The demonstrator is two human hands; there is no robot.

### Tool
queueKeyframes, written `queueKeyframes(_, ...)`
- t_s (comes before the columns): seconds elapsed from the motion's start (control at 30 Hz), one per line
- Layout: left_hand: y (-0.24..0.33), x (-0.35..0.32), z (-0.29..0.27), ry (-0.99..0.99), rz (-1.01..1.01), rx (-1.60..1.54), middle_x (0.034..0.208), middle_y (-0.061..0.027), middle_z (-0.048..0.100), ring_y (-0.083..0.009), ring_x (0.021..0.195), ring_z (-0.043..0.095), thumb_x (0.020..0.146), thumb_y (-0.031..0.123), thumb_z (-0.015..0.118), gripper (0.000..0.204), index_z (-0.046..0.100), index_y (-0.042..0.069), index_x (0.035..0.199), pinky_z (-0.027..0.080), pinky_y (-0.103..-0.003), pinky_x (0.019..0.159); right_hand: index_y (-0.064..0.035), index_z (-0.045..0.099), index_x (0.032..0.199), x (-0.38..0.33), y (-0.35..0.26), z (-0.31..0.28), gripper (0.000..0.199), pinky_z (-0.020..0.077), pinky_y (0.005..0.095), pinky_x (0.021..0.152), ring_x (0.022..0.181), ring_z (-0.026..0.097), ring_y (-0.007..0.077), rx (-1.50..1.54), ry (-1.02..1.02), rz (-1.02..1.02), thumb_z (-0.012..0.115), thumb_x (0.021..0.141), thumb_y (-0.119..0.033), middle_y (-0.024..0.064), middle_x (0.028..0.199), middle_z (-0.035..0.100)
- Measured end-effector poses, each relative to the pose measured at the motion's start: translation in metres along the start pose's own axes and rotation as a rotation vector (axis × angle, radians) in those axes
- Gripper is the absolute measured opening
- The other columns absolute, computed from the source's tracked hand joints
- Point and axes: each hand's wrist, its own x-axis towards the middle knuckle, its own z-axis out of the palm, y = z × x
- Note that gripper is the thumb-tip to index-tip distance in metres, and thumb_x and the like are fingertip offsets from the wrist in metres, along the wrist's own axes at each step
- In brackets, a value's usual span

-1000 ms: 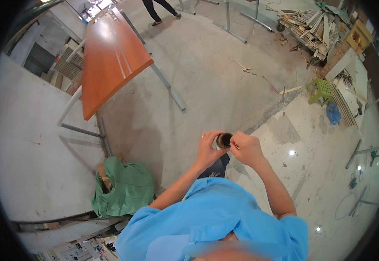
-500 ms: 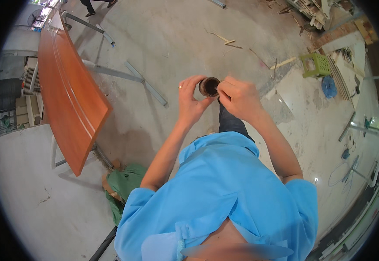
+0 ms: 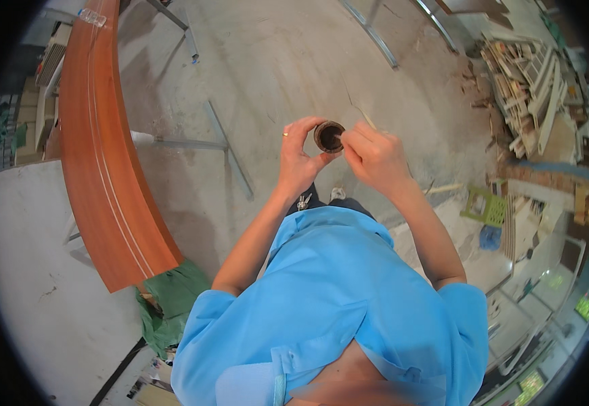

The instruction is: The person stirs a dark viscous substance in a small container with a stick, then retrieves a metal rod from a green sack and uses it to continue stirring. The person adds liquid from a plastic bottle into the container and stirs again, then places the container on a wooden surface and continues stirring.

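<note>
My left hand (image 3: 299,157) is wrapped around a small dark brown cup (image 3: 320,138), thumb and fingers on opposite sides. The cup's round mouth faces up toward me, and dark brown matter shows inside. Close against the cup's right rim is my right hand (image 3: 373,154), its fingers pinched together. Something small and thin seems to stick out of that pinch into the cup, but its kind cannot be made out.
A long reddish-brown board (image 3: 98,155) stands raised at left, with a clear plastic bottle (image 3: 92,17) on its far end. Green cloth (image 3: 172,298) hangs by its near end. Metal stand legs (image 3: 230,149) lie ahead. Wood scraps (image 3: 528,95) and a green crate (image 3: 484,206) are at right.
My view has turned, so the board and crate sit differently, and the scrap pile shows more. The walking person at the far left has left view. Both hands stay at the cup.
</note>
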Motion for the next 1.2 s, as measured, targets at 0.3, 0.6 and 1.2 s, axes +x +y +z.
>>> queueKeyframes(0.3,-0.091,0.210,-0.041,0.041,-0.053,-0.052,0.130,-0.0034,0.071,-0.0293,0.124,0.058,0.073,0.018,0.096,0.062,0.070,0.013,0.130,0.044,-0.044,0.111,-0.0097,0.066,0.090,0.214,0.102,0.066,0.013,0.0476,0.0406,0.052,0.061,0.062,0.0280,0.038,-0.054,-0.089,0.074,0.084,-0.002,0.0056,0.084,0.060)
queueKeyframes(0.6,-0.148,0.420,-0.089,-0.016,-0.049,-0.034,0.133,-0.0032,0.070,-0.0284,0.126,0.057,0.073,0.014,0.095,0.063,0.069,0.013,0.130,0.044,-0.044,0.111,-0.0096,0.063,0.088,0.413,0.189,0.101,0.015,0.0472,0.0403,0.052,0.062,0.062,0.0264,-0.042,-0.117,-0.122,0.073,0.083,0.001,0.0054,0.082,0.057)
queueKeyframes(1.2,-0.266,0.856,-0.136,0.208,0.107,0.208,0.128,-0.0075,0.068,-0.0311,0.122,0.059,0.072,0.011,0.090,0.061,0.068,0.013,0.128,0.042,-0.046,0.111,-0.0085,0.068,0.093,0.820,0.427,0.163,0.014,0.0489,0.0403,0.053,0.064,0.065,0.0267,0.002,-0.156,-0.264,0.075,0.084,-0.001,0.0055,0.084,0.060)
